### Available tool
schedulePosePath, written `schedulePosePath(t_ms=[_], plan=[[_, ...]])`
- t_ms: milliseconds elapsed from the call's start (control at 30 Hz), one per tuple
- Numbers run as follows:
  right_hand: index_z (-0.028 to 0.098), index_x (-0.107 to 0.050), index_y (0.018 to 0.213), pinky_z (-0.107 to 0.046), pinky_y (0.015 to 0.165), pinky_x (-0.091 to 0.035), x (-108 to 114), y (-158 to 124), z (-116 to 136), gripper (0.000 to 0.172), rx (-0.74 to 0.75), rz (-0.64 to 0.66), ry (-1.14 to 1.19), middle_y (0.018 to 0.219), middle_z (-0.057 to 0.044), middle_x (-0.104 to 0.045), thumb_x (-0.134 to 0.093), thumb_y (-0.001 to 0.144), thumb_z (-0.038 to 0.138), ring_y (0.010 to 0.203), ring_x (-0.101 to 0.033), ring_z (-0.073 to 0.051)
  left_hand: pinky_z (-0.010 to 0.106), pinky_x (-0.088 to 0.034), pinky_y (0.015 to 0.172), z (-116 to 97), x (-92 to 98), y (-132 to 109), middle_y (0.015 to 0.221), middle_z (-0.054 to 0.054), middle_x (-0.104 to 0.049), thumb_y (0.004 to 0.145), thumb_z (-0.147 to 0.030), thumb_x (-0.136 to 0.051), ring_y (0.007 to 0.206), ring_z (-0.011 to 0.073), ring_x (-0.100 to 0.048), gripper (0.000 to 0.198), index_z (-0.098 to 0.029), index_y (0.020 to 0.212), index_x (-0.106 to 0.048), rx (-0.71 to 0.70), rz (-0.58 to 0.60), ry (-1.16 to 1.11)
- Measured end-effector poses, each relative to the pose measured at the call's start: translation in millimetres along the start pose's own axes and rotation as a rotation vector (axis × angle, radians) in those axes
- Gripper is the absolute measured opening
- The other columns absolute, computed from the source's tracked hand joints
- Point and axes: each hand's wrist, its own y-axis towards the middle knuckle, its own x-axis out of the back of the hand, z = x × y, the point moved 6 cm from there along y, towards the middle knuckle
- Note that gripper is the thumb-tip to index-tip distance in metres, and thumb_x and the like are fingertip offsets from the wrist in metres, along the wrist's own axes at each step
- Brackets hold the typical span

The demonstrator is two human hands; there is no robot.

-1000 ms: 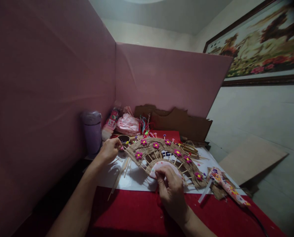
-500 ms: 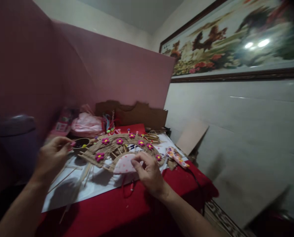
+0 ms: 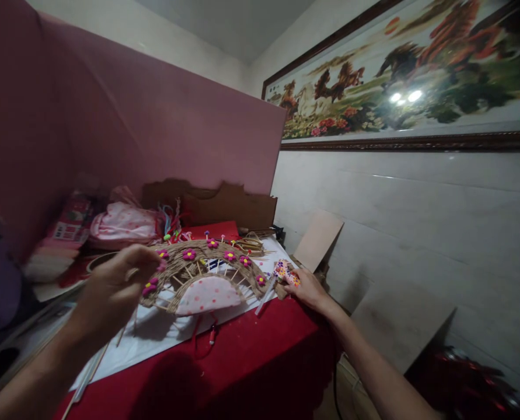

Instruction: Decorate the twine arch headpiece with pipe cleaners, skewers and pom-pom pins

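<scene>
A half-round woven fan (image 3: 207,269) of twine and sticks, dotted with pink flowers and a spotted pink cloth centre, lies on white paper (image 3: 155,332) over a red tablecloth (image 3: 251,361). My left hand (image 3: 115,286) hovers at the fan's left end, fingers curled in a pinch; what they hold is too small to name. My right hand (image 3: 308,289) is stretched to the table's right edge and rests on a flower-patterned tool (image 3: 286,273) with a white stick (image 3: 264,300) coming out of it. Its fingers are mostly hidden.
Pink screens (image 3: 111,134) wall off the back and left. Brown cardboard pieces (image 3: 216,204), a pink cloth bundle (image 3: 122,224), coloured cords and a pink packet (image 3: 67,224) crowd the table's back. Loose sticks (image 3: 89,367) lie at left. A framed horse picture (image 3: 400,81) hangs on the tiled wall.
My head turned right. My right hand left the fan's cloth centre and reached right to the patterned tool. My left hand rose from the small bowl toward the fan's left end.
</scene>
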Motion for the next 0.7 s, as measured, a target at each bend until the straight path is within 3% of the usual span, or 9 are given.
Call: schedulePosePath(t_ms=[167, 300, 433, 533, 700], plan=[[0.017, -0.059, 0.107, -0.028, 0.075, -0.044, 0, 3, -6, 0.040, 0.028, -0.023, 0.107, 0.103, -0.008, -0.065, -0.063, 0.071, 0.035, 0.091, -0.061, -0.021, 0.029, -0.042, 0.063, -44, -72.6, -21, 0.071, 0.002, -0.059, 0.078, -0.024, -0.047, 0.069, 0.0170, -0.053, 0.012, -0.020, 0.069, -0.055, -0.138, 0.271, -0.134], [0.018, -0.060, 0.107, -0.030, 0.076, -0.044, 7, 5, -6, 0.038, 0.049, -0.045, 0.151, 0.101, -0.009, -0.067, -0.055, 0.078, 0.041, 0.093, -0.062, -0.024, 0.026, -0.036, 0.060, -64, -142.4, -41, 0.069, 0.001, -0.056, 0.079, -0.012, -0.044, 0.066, 0.0142, -0.047, 0.014, -0.019, 0.068, -0.049, -0.226, 0.477, -0.172], [0.017, -0.061, 0.105, -0.031, 0.077, -0.043, 13, 7, -4, 0.037, 0.052, -0.056, 0.195, 0.100, -0.011, -0.068, -0.053, 0.079, 0.042, 0.092, -0.062, -0.026, 0.026, -0.035, 0.063, -83, -202.5, -61, 0.081, 0.003, -0.054, 0.073, -0.002, -0.040, 0.072, 0.0141, -0.047, 0.018, -0.018, 0.071, -0.047, -0.322, 0.635, -0.187], [0.016, -0.061, 0.104, -0.030, 0.076, -0.044, 13, 8, -7, 0.036, 0.050, -0.070, 0.256, 0.099, -0.011, -0.068, -0.051, 0.080, 0.041, 0.091, -0.062, -0.024, 0.025, -0.034, 0.060, -95, -227.1, -78, 0.082, 0.003, -0.053, 0.067, 0.002, -0.040, 0.071, 0.0139, -0.045, 0.022, -0.019, 0.071, -0.044, -0.388, 0.728, -0.172], [0.017, -0.058, 0.106, -0.029, 0.075, -0.045, 10, 11, -21, 0.034, 0.041, -0.106, 0.404, 0.098, -0.008, -0.067, -0.047, 0.081, 0.037, 0.088, -0.062, -0.021, 0.027, -0.036, 0.063, -100, -239.4, -93, 0.084, 0.003, -0.053, 0.058, 0.004, -0.042, 0.074, 0.0153, -0.046, 0.028, -0.020, 0.072, -0.044, -0.496, 0.788, -0.080]])
